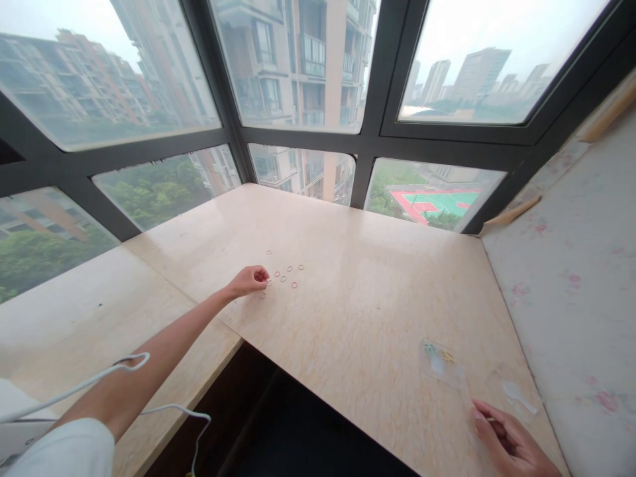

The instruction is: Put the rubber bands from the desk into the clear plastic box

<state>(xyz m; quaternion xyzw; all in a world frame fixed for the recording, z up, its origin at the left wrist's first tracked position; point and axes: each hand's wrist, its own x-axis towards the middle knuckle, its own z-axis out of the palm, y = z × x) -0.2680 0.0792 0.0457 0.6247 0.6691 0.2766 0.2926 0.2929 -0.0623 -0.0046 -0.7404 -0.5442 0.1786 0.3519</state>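
My left hand (251, 281) is at the middle of the tabletop, thumb and fingers pinched on a small, thin ring-shaped band (269, 283). Several similar bands lie spread out just right of it, among them a red band (295, 285), a pale band (301, 267) and another pale band (269, 252). Toward the lower right, my right hand (511, 438) rests low over the table with its fingers curled and thumb closed in; whatever it may hold cannot be made out. Beyond its fingertips lies a clear plastic bag (440, 363) containing green and yellow bands.
A second piece of clear plastic (519, 396) lies by the papered wall (586, 291) on the right. Dark window frames (368, 175) bound the back of the stone tabletop (358, 318). A white cable (173, 407) hangs near my left arm, beside a dark gap below the front edge.
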